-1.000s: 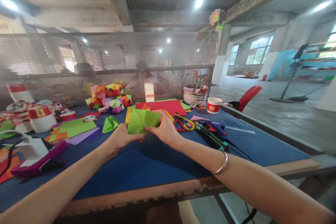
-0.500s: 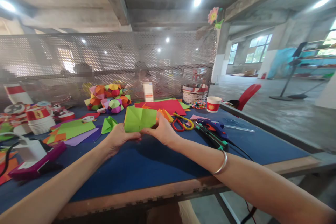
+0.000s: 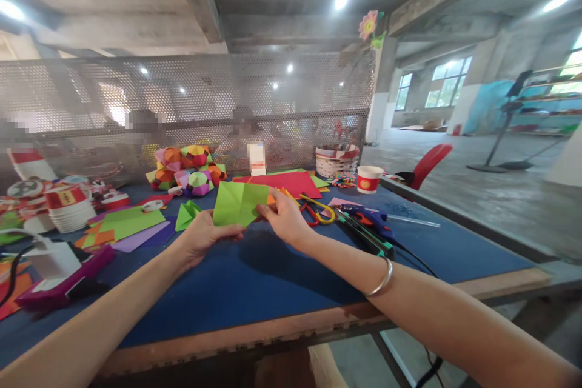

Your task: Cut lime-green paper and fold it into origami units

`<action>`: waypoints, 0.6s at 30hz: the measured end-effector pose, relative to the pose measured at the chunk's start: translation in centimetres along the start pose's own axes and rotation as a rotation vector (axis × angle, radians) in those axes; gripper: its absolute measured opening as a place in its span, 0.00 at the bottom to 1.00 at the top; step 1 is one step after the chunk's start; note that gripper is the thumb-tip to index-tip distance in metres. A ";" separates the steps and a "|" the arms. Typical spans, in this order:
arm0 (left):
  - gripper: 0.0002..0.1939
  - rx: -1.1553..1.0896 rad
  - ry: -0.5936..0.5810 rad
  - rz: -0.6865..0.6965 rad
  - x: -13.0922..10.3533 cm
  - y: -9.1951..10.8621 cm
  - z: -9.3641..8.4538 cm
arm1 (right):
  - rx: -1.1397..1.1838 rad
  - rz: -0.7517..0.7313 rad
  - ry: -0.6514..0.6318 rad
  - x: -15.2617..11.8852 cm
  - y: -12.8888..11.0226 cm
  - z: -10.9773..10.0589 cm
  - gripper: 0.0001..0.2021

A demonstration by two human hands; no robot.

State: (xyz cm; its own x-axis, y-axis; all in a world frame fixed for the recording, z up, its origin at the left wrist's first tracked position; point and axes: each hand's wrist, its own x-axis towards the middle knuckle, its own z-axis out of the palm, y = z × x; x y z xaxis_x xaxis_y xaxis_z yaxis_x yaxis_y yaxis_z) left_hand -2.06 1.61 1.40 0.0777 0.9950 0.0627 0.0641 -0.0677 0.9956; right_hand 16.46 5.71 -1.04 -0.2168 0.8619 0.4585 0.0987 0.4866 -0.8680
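A creased sheet of green paper [image 3: 236, 203] is held up above the blue table by both hands. My left hand [image 3: 207, 235] pinches its lower left edge, thumb in front and the other fingers hidden behind. On the right edge, my right hand [image 3: 286, 218] grips the paper between thumb and fingers. A folded green paper piece [image 3: 187, 216] lies just left of my left hand. Behind the held paper is a stack of red paper [image 3: 295, 186]. Red-and-yellow-handled scissors [image 3: 324, 209] lie to the right of my right hand.
A glue gun [image 3: 373, 221] and a green-black paper cutter [image 3: 364, 231] lie at right, near a paper cup [image 3: 369, 179] and a woven basket [image 3: 336, 161]. Folded paper balls [image 3: 195, 173] sit at the back. A purple power strip [image 3: 68, 279] and stacked cups [image 3: 68, 209] stand left.
My right hand has shifted up along the paper's right edge, and its thumb has moved away from the left thumb. The green paper is now slightly tilted.
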 end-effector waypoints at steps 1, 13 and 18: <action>0.19 -0.010 0.000 0.008 0.0 0.0 0.0 | 0.015 0.003 0.005 -0.1 -0.1 0.1 0.17; 0.15 0.124 -0.018 0.038 0.1 -0.2 0.4 | -0.002 0.000 -0.155 -0.8 0.4 0.9 0.08; 0.16 0.198 -0.087 0.080 0.2 -0.5 0.1 | 0.118 0.053 -0.053 -0.1 0.2 0.1 0.12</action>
State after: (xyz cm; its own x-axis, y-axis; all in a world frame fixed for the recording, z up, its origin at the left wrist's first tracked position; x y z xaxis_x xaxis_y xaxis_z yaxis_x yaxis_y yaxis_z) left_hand -2.00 1.81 0.95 0.1753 0.9764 0.1265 0.2478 -0.1681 0.9541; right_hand 16.41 5.72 -1.25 -0.2651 0.8759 0.4030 -0.0024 0.4174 -0.9087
